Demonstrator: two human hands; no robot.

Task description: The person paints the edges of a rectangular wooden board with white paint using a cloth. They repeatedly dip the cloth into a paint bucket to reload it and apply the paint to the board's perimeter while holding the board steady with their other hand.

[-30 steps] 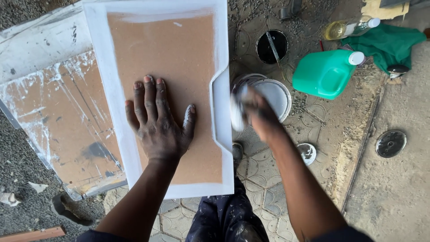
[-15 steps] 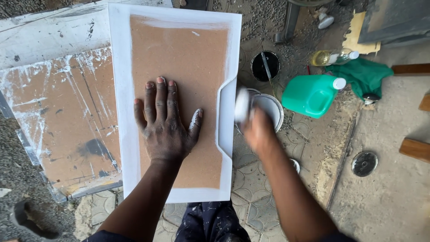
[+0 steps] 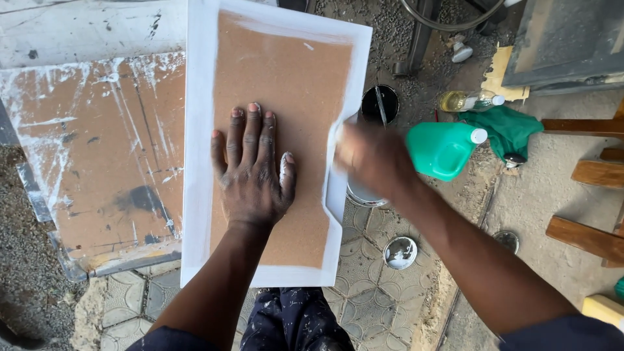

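L hand (image 3: 252,170) flat, palm down, fingers spread, pressing on bare brown centre of the rectangular fibreboard panel w/ white-painted border (image 3: 198,162); white paint on thumb. Panel lies tilted across a bigger paint-smeared brown board (image 3: 97,149) to its left, and overhangs patterned paving tiles (image 3: 370,286) at the near end.

R hand (image 3: 370,156) at the panel's right edge, by the notched cut-out, blurred by motion; looks closed round smth white, prob. a brush or rag, can't tell which.

Round white paint tin (image 3: 361,194) sits just under/behind R hand, mostly hidden. Small black round tin w/ stick in it (image 3: 381,103) just beyond, near panel's right edge. Green plastic jug w/ white cap (image 3: 442,149) lying on its side right of R hand, no label visible. Clear bottle of yellowish liquid (image 3: 465,101) lying beyond jug, beside green cloth (image 3: 510,133). Two round metal lids (image 3: 399,252) on ground nearer the person. Wooden pieces (image 3: 585,237) far right.
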